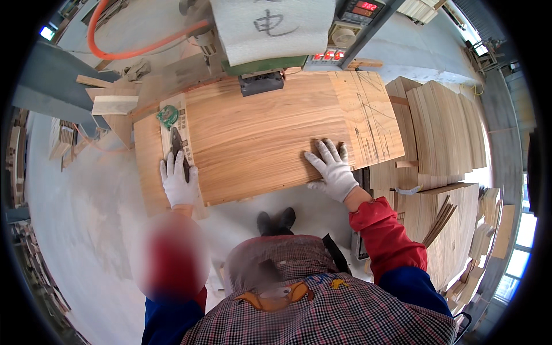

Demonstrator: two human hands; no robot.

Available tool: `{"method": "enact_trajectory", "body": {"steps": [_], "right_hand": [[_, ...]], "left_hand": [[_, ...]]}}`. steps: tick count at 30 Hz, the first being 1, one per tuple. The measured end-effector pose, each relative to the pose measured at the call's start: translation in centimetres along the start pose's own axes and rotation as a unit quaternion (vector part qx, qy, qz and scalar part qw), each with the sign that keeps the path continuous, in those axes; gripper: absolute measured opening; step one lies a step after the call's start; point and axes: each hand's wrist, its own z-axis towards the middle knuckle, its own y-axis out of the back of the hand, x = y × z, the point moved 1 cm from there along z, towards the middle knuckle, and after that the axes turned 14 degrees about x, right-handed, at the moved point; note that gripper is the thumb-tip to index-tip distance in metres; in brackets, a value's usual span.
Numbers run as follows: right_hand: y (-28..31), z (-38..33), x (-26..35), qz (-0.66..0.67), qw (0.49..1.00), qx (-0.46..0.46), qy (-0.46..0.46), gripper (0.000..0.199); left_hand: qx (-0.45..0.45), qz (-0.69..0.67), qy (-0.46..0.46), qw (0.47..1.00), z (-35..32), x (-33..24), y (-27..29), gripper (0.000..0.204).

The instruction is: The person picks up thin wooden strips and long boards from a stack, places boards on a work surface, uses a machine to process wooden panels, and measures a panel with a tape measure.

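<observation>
A wide light-brown wooden panel (pixel 264 138) lies flat in front of me, partly under a machine's dark block (pixel 261 84). On its left end lies a pale strip with printing (pixel 183 123), bearing a round green object (pixel 167 116) and a dark, plier-like tool (pixel 177 141). My left hand (pixel 180 181), in a white glove, rests at the panel's near left edge, fingers spread over the tool's lower end; they do not wrap round it. My right hand (pixel 335 169), gloved too, lies with spread fingers on the near edge, beside the panel's paler, dark-marked right end (pixel 374 118).
Above the panel hangs a white cloth (pixel 273 31) over the machine, beside a control box (pixel 361 10) with red lights. An orange hose (pixel 138 54) loops at the upper left. Stacked boards (pixel 443 126) stand close on the right. Wood offcuts (pixel 115 104) lie left.
</observation>
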Motion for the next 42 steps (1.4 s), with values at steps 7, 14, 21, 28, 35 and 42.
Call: {"method": "enact_trajectory", "body": {"steps": [7, 14, 21, 28, 35, 42], "right_hand": [[-0.11, -0.05, 0.19, 0.044, 0.999, -0.014, 0.002, 0.082], [-0.13, -0.08, -0.03, 0.069, 0.997, -0.034, 0.008, 0.083], [-0.04, -0.07, -0.18, 0.074, 0.997, -0.039, 0.006, 0.081], [-0.27, -0.02, -0.34, 0.075, 0.996, -0.038, 0.004, 0.081], [-0.49, 0.12, -0.36, 0.081, 0.996, -0.041, 0.003, 0.081], [0.17, -0.1, -0.08, 0.079, 0.996, -0.033, 0.001, 0.082]], "left_hand": [[0.009, 0.007, 0.009, 1.0, -0.01, -0.07, 0.32, 0.05], [0.01, 0.014, 0.003, 1.0, 0.14, -0.32, 0.41, 0.05], [0.013, 0.015, -0.002, 1.0, 0.25, -0.1, 0.19, 0.05], [0.015, 0.022, -0.013, 1.0, 0.42, 0.24, -0.15, 0.051], [0.016, 0.025, -0.008, 1.0, 0.32, 0.29, -0.12, 0.05], [0.013, 0.016, -0.002, 1.0, 0.22, 0.09, 0.12, 0.051]]}}
